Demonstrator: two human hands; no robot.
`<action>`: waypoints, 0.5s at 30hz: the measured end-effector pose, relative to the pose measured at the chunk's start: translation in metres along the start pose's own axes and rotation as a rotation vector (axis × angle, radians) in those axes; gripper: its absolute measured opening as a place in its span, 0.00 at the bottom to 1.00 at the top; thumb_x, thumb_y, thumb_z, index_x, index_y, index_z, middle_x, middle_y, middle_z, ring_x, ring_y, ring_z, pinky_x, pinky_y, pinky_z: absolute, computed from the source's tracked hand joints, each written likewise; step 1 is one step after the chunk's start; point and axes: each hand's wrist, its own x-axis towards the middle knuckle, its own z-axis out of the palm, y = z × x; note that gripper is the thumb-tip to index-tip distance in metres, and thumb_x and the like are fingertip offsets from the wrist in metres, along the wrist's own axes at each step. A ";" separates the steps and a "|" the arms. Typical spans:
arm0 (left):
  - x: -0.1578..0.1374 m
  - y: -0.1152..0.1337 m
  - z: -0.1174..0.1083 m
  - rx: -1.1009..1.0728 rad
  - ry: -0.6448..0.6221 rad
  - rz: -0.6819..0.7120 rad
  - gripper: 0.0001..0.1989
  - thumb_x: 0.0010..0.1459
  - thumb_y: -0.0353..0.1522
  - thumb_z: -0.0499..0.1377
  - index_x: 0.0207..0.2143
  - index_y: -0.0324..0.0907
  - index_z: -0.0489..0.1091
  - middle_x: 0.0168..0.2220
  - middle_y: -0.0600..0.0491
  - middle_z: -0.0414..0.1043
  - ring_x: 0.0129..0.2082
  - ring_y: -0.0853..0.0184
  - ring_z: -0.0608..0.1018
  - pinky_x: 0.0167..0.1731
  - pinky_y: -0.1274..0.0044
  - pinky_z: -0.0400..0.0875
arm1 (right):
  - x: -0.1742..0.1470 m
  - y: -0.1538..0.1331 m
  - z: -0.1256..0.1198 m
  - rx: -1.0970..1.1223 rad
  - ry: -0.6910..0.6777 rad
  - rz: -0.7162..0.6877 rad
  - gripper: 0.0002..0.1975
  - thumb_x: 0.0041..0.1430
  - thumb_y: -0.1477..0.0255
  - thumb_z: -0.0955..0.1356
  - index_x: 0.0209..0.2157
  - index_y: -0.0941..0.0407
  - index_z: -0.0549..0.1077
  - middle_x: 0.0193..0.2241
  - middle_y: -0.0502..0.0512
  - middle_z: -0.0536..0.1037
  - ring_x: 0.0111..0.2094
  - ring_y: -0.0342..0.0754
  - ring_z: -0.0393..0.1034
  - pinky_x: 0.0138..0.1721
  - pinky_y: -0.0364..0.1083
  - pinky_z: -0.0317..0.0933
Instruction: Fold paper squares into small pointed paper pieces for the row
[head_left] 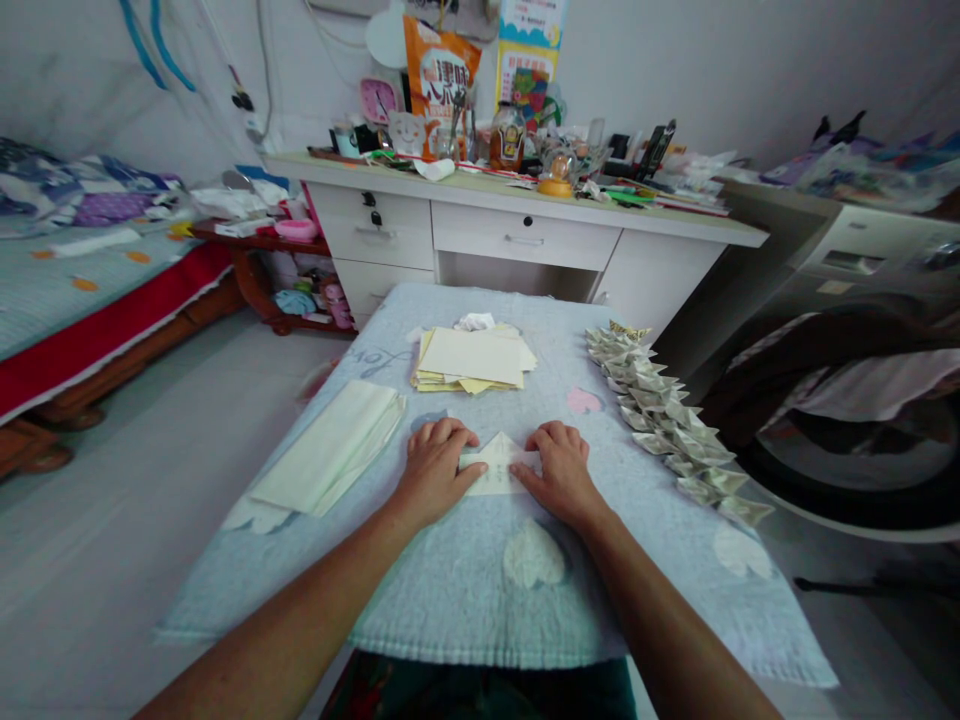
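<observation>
A small folded sheet of paper [498, 478] with a pointed top lies on the cloth in front of me. My left hand [441, 468] grips its left end, thumb on top and fingers curled at the edge. At the right end my right hand [561, 470] holds it the same way, thumb pressed on the paper. Beyond both hands sits a stack of cream and yellow paper sheets [472, 358]. To the left lies a thick folded bundle of pale paper [330, 445]. Rows of pointed folded paper pieces [667, 420] stand along the right side.
A pale blue cloth [465, 590] covers the table. Behind it stands a white desk [382, 225] crowded with jars, a clock and an orange bag [439, 85]. A washing machine [847, 300] is close on the right, a bed [97, 290] on the left.
</observation>
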 end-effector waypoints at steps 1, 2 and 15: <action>0.000 0.000 0.001 0.005 0.009 -0.002 0.14 0.52 0.39 0.62 0.41 0.46 0.69 0.45 0.52 0.66 0.46 0.58 0.66 0.45 0.66 0.58 | 0.000 0.000 0.000 0.010 -0.001 0.000 0.15 0.51 0.61 0.71 0.37 0.54 0.70 0.42 0.56 0.68 0.44 0.54 0.58 0.43 0.51 0.51; 0.000 0.001 0.001 0.008 0.013 -0.001 0.16 0.51 0.39 0.63 0.42 0.46 0.69 0.46 0.52 0.66 0.46 0.57 0.65 0.45 0.66 0.58 | 0.001 0.000 0.000 0.028 -0.001 -0.002 0.14 0.51 0.62 0.71 0.36 0.55 0.70 0.41 0.56 0.68 0.44 0.54 0.58 0.43 0.51 0.51; 0.005 0.009 -0.010 -0.616 -0.106 -0.051 0.07 0.53 0.35 0.58 0.33 0.40 0.71 0.30 0.55 0.72 0.33 0.66 0.72 0.35 0.76 0.65 | 0.005 0.004 -0.004 0.862 0.195 0.025 0.19 0.55 0.65 0.68 0.47 0.53 0.62 0.35 0.51 0.71 0.36 0.46 0.67 0.39 0.45 0.61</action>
